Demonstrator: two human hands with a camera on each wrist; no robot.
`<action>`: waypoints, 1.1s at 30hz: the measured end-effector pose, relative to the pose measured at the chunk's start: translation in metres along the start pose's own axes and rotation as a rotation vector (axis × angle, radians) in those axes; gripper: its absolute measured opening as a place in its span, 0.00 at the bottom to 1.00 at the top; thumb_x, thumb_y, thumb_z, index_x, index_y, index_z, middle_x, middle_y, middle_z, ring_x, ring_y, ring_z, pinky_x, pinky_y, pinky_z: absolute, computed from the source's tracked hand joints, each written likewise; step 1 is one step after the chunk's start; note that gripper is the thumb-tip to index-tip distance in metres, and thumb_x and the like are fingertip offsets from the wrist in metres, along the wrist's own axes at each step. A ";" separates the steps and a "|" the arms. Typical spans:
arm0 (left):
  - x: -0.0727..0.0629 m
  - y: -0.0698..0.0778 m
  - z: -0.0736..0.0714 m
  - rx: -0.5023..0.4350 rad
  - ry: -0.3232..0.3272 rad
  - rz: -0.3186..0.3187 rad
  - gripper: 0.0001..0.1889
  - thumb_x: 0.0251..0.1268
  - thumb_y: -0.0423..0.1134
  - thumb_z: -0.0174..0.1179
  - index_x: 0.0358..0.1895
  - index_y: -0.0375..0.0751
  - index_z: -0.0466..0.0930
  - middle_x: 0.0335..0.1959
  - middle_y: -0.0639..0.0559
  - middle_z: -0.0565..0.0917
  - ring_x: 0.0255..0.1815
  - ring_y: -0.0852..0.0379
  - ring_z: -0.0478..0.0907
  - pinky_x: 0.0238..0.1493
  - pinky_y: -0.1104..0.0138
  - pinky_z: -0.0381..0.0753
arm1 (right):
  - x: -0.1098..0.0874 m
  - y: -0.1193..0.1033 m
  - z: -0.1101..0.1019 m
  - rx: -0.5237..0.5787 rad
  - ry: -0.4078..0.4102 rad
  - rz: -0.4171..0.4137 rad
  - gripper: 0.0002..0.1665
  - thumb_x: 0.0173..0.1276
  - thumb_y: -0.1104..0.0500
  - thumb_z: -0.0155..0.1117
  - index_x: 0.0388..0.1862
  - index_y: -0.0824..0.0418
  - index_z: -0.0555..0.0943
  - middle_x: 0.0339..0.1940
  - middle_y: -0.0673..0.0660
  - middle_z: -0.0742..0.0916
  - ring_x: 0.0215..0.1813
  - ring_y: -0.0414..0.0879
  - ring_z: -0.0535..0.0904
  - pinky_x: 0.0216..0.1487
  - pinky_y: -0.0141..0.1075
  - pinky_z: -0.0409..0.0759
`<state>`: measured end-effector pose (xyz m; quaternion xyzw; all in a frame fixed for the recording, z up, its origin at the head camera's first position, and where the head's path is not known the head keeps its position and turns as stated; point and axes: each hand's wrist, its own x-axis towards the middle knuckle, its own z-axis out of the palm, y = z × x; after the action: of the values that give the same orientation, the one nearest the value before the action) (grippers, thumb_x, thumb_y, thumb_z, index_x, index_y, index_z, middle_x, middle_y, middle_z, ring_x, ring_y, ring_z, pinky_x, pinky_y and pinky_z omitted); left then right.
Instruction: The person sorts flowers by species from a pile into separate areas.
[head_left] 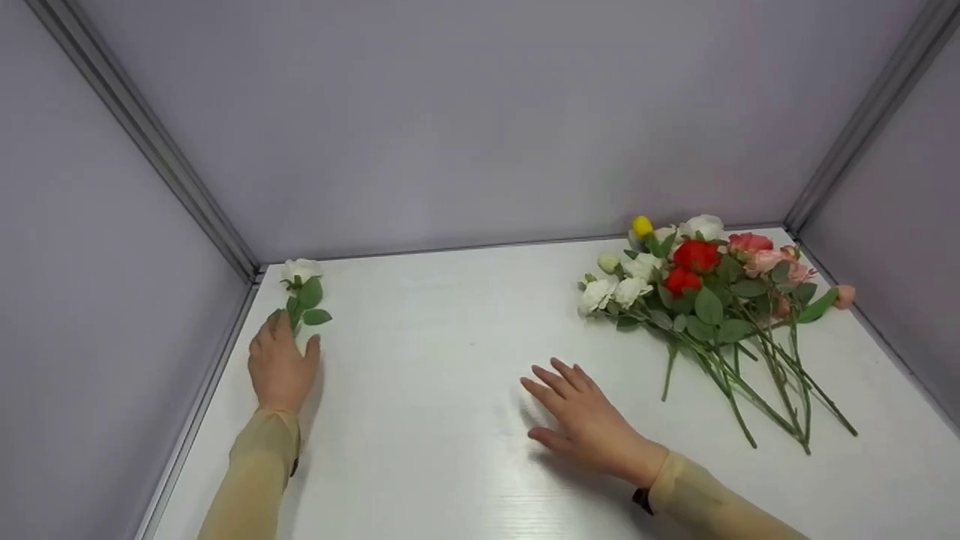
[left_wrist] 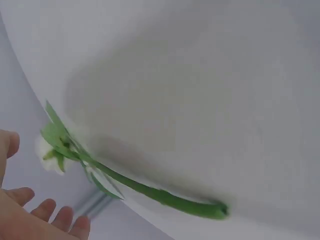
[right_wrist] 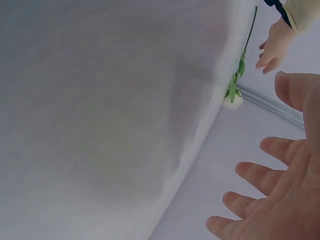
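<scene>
Your left hand (head_left: 281,371), loosely extended, and spread right hand (head_left: 592,431) hold nothing; the white rose (head_left: 308,291) lies just beneath the left. Likely you're placing or fetching it; gripping calls for lower, curled fingers.

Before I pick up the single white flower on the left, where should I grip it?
Probably by the lower stem, from above: it lies down and is leafless there, while the bloom and leaves crowd the far end. The left hand is nearest.
</scene>
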<state>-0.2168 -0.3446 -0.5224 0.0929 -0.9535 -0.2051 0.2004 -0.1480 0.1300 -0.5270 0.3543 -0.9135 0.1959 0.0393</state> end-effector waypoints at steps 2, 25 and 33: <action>-0.004 0.021 0.006 0.002 -0.047 0.101 0.38 0.74 0.45 0.61 0.77 0.27 0.57 0.72 0.22 0.62 0.73 0.24 0.57 0.73 0.35 0.55 | -0.006 0.013 -0.006 -0.012 0.021 0.058 0.41 0.74 0.41 0.66 0.79 0.56 0.67 0.78 0.61 0.70 0.80 0.63 0.56 0.78 0.61 0.52; -0.165 0.286 0.058 0.083 -0.659 1.061 0.41 0.76 0.70 0.41 0.84 0.58 0.47 0.84 0.47 0.51 0.83 0.46 0.46 0.80 0.45 0.43 | -0.179 0.179 -0.111 -0.083 0.345 0.701 0.22 0.75 0.60 0.63 0.59 0.76 0.79 0.54 0.80 0.79 0.52 0.78 0.73 0.48 0.69 0.72; -0.186 0.326 0.067 0.063 -0.706 1.169 0.40 0.76 0.72 0.34 0.84 0.61 0.43 0.84 0.52 0.49 0.83 0.50 0.45 0.80 0.49 0.46 | -0.191 0.189 -0.113 -0.086 0.276 0.724 0.14 0.73 0.64 0.64 0.49 0.76 0.83 0.42 0.72 0.84 0.41 0.68 0.81 0.37 0.60 0.78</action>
<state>-0.1075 0.0198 -0.5027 -0.5040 -0.8607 -0.0533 -0.0476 -0.1386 0.4215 -0.5262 -0.0228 -0.9730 0.2045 0.1048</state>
